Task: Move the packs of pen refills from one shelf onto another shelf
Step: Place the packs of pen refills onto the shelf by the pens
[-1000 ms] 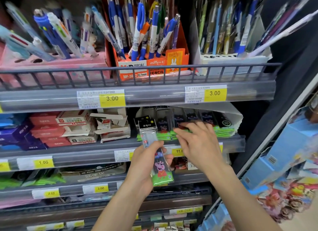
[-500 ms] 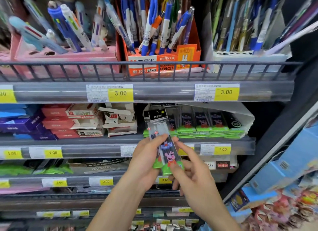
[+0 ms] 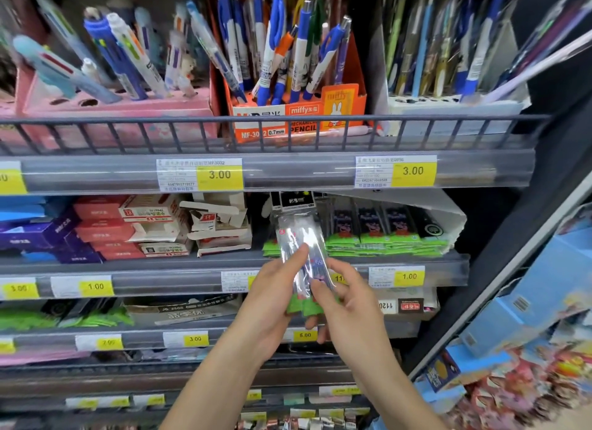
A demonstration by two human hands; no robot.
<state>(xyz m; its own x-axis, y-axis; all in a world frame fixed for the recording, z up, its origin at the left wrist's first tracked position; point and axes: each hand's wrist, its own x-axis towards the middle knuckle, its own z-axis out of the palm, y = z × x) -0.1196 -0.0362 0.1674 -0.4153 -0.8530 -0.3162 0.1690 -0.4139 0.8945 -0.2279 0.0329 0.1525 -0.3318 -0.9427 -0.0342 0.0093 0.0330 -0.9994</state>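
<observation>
Refill packs [image 3: 304,263], a small bundle in clear sleeves with green bottoms, stand upright between both hands in front of the shelves. The left hand [image 3: 272,301] clasps their lower half from the left, thumb laid up the front; the right hand [image 3: 349,314] pinches them from the right, likely squaring them into one stack for an easier carry. Each grip is clenched on the bundle. Just behind, the middle shelf [image 3: 432,269] carries more packs [image 3: 384,234] lying in a row inside a torn white box [image 3: 448,211], low under the shelf above, so there is little height to lift anything out. Lower shelves hold green packs at the left, with some flat room beside them. Farthest up, pens [image 3: 278,51] stand behind a wire rail [image 3: 256,122].
</observation>
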